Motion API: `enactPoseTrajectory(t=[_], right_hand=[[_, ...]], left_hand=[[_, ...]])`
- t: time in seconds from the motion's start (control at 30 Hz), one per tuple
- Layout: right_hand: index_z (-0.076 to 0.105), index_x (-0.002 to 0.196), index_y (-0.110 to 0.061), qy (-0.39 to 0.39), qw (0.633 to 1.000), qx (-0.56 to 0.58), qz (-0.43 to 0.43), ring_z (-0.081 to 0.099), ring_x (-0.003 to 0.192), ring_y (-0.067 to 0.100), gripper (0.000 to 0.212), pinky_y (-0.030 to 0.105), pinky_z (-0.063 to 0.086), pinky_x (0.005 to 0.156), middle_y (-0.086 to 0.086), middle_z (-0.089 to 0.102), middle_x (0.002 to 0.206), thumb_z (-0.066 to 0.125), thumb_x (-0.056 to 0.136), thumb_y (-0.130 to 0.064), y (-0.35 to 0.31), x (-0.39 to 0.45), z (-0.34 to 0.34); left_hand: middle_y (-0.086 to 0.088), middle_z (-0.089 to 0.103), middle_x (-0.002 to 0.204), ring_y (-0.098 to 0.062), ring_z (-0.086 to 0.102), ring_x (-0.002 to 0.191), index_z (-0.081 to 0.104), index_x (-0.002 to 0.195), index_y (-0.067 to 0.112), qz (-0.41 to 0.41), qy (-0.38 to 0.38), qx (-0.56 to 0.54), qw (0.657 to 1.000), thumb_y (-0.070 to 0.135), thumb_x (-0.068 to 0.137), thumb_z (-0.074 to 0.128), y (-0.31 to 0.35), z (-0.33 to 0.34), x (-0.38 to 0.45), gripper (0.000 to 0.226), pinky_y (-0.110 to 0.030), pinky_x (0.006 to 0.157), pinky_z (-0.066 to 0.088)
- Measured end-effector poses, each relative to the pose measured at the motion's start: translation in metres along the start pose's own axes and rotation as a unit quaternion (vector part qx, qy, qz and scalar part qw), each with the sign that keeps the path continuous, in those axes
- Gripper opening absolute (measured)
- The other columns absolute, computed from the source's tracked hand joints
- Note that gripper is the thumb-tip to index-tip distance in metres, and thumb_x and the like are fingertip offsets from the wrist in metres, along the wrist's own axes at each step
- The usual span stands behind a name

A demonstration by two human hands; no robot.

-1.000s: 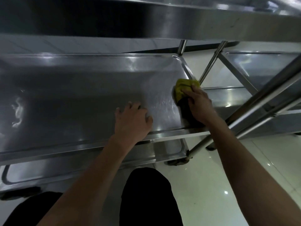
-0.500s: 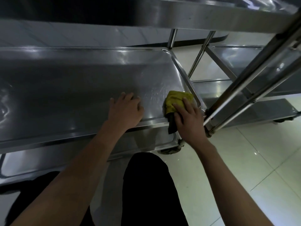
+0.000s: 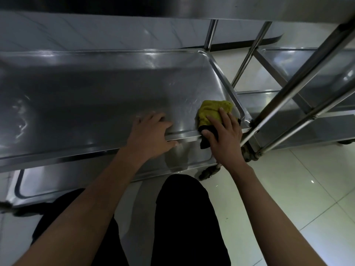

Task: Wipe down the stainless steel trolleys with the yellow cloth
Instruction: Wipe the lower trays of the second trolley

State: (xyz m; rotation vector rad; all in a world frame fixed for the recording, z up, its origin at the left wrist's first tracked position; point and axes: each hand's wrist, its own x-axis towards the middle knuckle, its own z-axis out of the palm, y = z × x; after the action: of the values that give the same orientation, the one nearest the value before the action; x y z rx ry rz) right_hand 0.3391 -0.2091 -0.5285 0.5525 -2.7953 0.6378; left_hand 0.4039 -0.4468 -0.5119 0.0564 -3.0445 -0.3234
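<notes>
The yellow cloth [image 3: 211, 110], with a dark part hanging over the front rim, lies in the near right corner of the steel trolley's middle shelf [image 3: 96, 96]. My right hand [image 3: 224, 139] presses down on the cloth with spread, fairly straight fingers, the thumb on its dark part. My left hand [image 3: 149, 135] rests on the shelf's front rim just left of the cloth, fingers flat on the steel and thumb over the edge.
The trolley's top shelf [image 3: 230, 6] overhangs the view. Slanted steel posts [image 3: 299, 77] stand close to my right hand. A second trolley [image 3: 307, 70] is at the right. A lower shelf [image 3: 57, 181] and a caster [image 3: 209, 172] sit below. My legs [image 3: 182, 217] are over white floor tiles [image 3: 288, 189].
My right hand has drawn the cloth along the shelf's right side from farther back to the near right corner. My left hand has stayed on the front rim.
</notes>
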Motion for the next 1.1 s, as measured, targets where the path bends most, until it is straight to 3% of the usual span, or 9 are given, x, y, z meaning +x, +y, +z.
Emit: enactPoseTrajectory(t=[0.33,0.5,0.6,0.67,0.73,0.8,0.87,1.0,1.1], right_hand=[[0.057,0.134,-0.029,-0.024,0.998,-0.06,-0.025,0.037,0.131,0.042,0.044,0.057,0.037,0.102,0.005,0.038,0.156,0.062,0.093,-0.044,-0.011,0.014,-0.011],[0.06,0.131,-0.026,-0.004,0.995,-0.038,-0.095,0.045,0.12,0.04,0.04,0.049,0.042,0.098,0.007,0.045,0.151,0.066,0.092,-0.029,-0.031,-0.003,-0.005],[0.063,0.129,-0.026,-0.019,0.997,-0.018,-0.079,0.045,0.116,0.038,0.038,0.042,0.042,0.097,0.003,0.048,0.149,0.068,0.091,-0.023,-0.04,-0.005,-0.009],[0.066,0.125,-0.024,-0.038,0.998,-0.009,-0.05,0.047,0.114,0.037,0.039,0.039,0.042,0.096,0.003,0.053,0.145,0.071,0.087,-0.016,-0.049,-0.002,-0.018],[0.068,0.124,-0.022,-0.076,0.997,0.001,-0.016,0.05,0.113,0.039,0.041,0.039,0.043,0.098,0.004,0.056,0.142,0.07,0.084,-0.01,-0.061,0.002,-0.033],[0.068,0.125,-0.02,-0.116,0.993,0.017,-0.001,0.055,0.108,0.039,0.044,0.043,0.047,0.095,0.003,0.061,0.137,0.068,0.082,-0.009,-0.077,0.003,-0.051],[0.068,0.125,-0.019,-0.144,0.989,0.027,0.005,0.058,0.104,0.039,0.046,0.045,0.049,0.09,0.002,0.064,0.132,0.067,0.08,-0.009,-0.097,-0.002,-0.074],[0.066,0.127,-0.023,-0.202,0.979,0.042,0.001,0.058,0.106,0.035,0.048,0.047,0.047,0.097,0.001,0.065,0.13,0.069,0.079,-0.013,-0.145,-0.023,-0.133],[0.068,0.123,-0.019,-0.213,0.973,0.077,-0.035,0.059,0.102,0.027,0.049,0.034,0.05,0.087,0.002,0.068,0.121,0.07,0.076,-0.008,-0.18,-0.033,-0.185]], left_hand=[[0.006,0.049,0.136,-0.02,0.034,0.136,0.064,0.123,0.034,-0.011,0.02,-0.024,0.999,0.07,0.073,0.062,0.003,0.007,0.021,0.062,-0.057,0.109,0.026],[0.007,0.047,0.138,-0.019,0.033,0.137,0.061,0.127,0.037,-0.005,0.028,-0.024,0.999,0.075,0.076,0.058,-0.001,0.013,0.019,0.063,-0.055,0.109,0.023],[0.006,0.043,0.146,-0.02,0.029,0.143,0.056,0.133,0.034,0.012,-0.012,-0.019,1.0,0.07,0.081,0.059,-0.004,0.0,0.014,0.063,-0.055,0.112,0.024],[0.003,0.045,0.146,-0.021,0.033,0.141,0.059,0.13,0.029,0.007,-0.041,-0.028,0.999,0.059,0.087,0.058,-0.006,-0.016,0.003,0.053,-0.053,0.113,0.028],[0.0,0.057,0.131,-0.023,0.048,0.127,0.064,0.12,0.026,-0.024,-0.046,-0.05,0.997,0.049,0.09,0.055,-0.009,-0.037,-0.015,0.039,-0.048,0.107,0.037],[0.0,0.062,0.125,-0.026,0.054,0.121,0.064,0.124,0.026,-0.059,-0.07,-0.075,0.993,0.044,0.093,0.053,-0.01,-0.06,-0.037,0.037,-0.044,0.104,0.041],[0.0,0.061,0.132,-0.025,0.053,0.126,0.061,0.131,0.027,-0.083,-0.107,-0.094,0.986,0.042,0.095,0.053,-0.007,-0.086,-0.059,0.04,-0.043,0.106,0.041],[0.002,0.052,0.147,-0.024,0.046,0.135,0.052,0.14,0.033,-0.151,-0.198,-0.09,0.964,0.042,0.098,0.049,0.007,-0.148,-0.097,0.044,-0.045,0.113,0.032],[-0.005,0.054,0.143,-0.031,0.051,0.128,0.051,0.141,0.03,-0.164,-0.219,-0.084,0.958,0.04,0.097,0.048,0.018,-0.213,-0.125,0.045,-0.046,0.106,0.041]])
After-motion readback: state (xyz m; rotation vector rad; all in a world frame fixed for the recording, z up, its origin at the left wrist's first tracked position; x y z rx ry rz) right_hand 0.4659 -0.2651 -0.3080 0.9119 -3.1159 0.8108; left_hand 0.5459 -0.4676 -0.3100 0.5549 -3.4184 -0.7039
